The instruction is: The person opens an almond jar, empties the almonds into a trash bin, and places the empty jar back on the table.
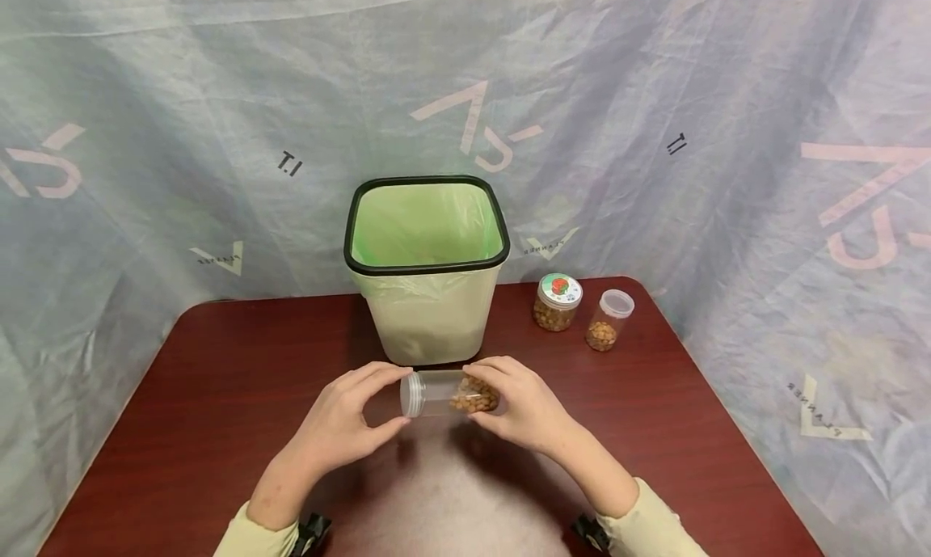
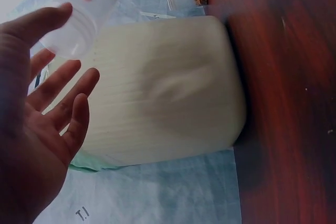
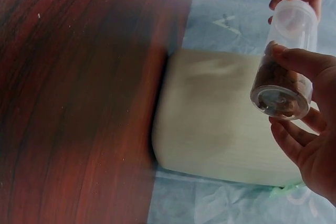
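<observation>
My right hand (image 1: 525, 407) has its fingers and thumb curled round the base end of a clear plastic jar (image 1: 447, 394), which lies on its side in the air just above the table (image 1: 182, 428); the brown pellets inside have gathered at the end I grip, and the right wrist view shows the round bottom (image 3: 281, 100) facing that camera with my thumb over the top of it; my left hand (image 1: 349, 415) meets the other end, thumb and fingertips set about the ribbed screw lid (image 1: 411, 394), though in the left wrist view the palm is spread and the fingers look fairly straight (image 2: 63, 95), so I read it as a light touch rather than a firm clench; both forearms come in from the near edge in pale yellow sleeves (image 1: 647, 525), wrists angled inward so the hands face each other; just behind the jar stands a cream waste bin (image 1: 425, 314) with a black rim and green liner, close to my knuckles; to the right of it, well apart from my hands, stand two more jars of pellets, one short with a printed lid (image 1: 557, 302), one slimmer with a clear lid (image 1: 609, 319); a pale printed sheet (image 1: 727, 137) hangs behind.
</observation>
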`<state>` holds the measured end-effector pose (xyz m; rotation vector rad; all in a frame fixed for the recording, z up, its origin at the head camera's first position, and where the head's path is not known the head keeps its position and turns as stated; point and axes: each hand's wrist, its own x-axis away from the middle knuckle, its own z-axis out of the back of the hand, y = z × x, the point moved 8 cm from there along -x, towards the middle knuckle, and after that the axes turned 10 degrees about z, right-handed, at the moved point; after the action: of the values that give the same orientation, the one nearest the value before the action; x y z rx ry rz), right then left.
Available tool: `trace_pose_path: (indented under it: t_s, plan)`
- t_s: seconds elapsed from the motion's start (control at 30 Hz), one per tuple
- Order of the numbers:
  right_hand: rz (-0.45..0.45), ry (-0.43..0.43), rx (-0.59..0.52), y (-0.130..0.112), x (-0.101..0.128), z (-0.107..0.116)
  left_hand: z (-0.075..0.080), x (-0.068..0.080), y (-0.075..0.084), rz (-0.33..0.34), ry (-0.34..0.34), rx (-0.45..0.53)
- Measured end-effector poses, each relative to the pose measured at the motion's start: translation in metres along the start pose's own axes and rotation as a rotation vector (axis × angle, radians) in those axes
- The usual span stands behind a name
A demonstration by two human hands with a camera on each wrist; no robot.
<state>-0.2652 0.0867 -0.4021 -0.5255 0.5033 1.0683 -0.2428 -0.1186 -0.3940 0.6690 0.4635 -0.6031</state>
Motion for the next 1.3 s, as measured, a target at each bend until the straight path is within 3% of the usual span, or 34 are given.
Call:
trace_pose_path:
  t_s: [0.33, 0.67, 1.3]
  plan:
    - [-0.020, -0.014, 0.005, -0.003, 0.004, -0.002, -0.005, 0.009, -0.004, 0.061, -0.044, -0.032]
    - [-0.049, -0.028, -0.007, -0.003, 0.008, -0.002, -0.003, 0.009, 0.002, 0.007, -0.001, 0.002]
    - [0.000, -0.007, 0.009, -0.007, 0.006, 0.000, -0.003, 0.007, 0.000, 0.006, -0.020, 0.023]
